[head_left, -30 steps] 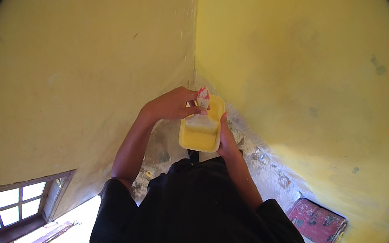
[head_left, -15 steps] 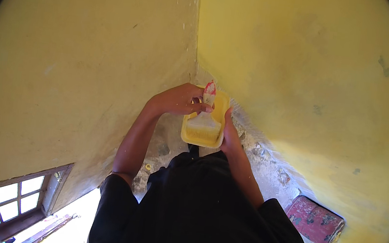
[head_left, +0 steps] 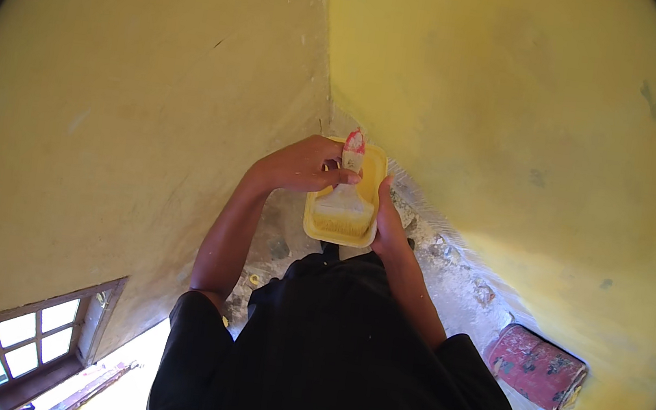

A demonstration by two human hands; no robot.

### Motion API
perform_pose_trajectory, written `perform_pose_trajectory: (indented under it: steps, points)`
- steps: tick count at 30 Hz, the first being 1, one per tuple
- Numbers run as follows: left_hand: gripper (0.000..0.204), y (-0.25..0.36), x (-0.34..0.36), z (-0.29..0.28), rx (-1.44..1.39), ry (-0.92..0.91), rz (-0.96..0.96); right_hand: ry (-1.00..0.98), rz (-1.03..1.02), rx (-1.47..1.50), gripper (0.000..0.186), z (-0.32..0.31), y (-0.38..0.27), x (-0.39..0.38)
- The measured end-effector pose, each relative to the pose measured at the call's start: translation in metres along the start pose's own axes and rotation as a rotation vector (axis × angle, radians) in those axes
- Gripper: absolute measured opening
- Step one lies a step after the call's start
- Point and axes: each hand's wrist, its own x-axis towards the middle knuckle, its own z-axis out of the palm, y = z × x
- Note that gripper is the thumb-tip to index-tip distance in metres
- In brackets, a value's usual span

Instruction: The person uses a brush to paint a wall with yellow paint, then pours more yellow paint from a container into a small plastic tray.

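A wide paintbrush with a pale, red-tipped handle is gripped by my left hand, thumb and fingers closed round the handle. Its bristles, coated in yellow, rest in or just over the near end of a yellow rectangular tray. My right hand holds this tray from its right side, thumb along the rim and the other fingers hidden beneath. Yellow paint covers the tray's inside.
A duller yellow wall on the left meets a brighter yellow wall in a corner ahead. On the rough, stained floor at the right lies a worn red container. A paned window is at lower left.
The brush and tray have shifted very slightly left and toward the corner, and the view has tilted a little. Both hands keep the same grips.
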Motion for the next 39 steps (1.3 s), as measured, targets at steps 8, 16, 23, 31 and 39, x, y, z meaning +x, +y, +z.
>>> perform_pose_trajectory:
  steps: [8,16,23,31,39]
  points:
    - [0.029,0.036,-0.003,-0.01,0.228,0.135,0.094,-0.027,-0.045,-0.014,0.069,0.004,-0.009,-0.002]
    - [0.026,0.051,-0.012,-0.007,0.443,0.346,0.217,-0.084,-0.089,-0.036,0.069,0.003,-0.012,-0.003]
    - [0.024,0.053,-0.01,-0.007,0.561,0.319,0.208,-0.05,-0.099,-0.041,0.065,0.006,-0.016,-0.005]
    - [0.019,0.055,0.001,-0.004,0.556,0.288,0.174,-0.016,-0.118,-0.055,0.064,0.009,-0.019,-0.012]
    - [0.019,0.044,0.008,0.001,0.532,0.253,0.201,0.003,-0.109,-0.029,0.065,0.007,-0.021,-0.017]
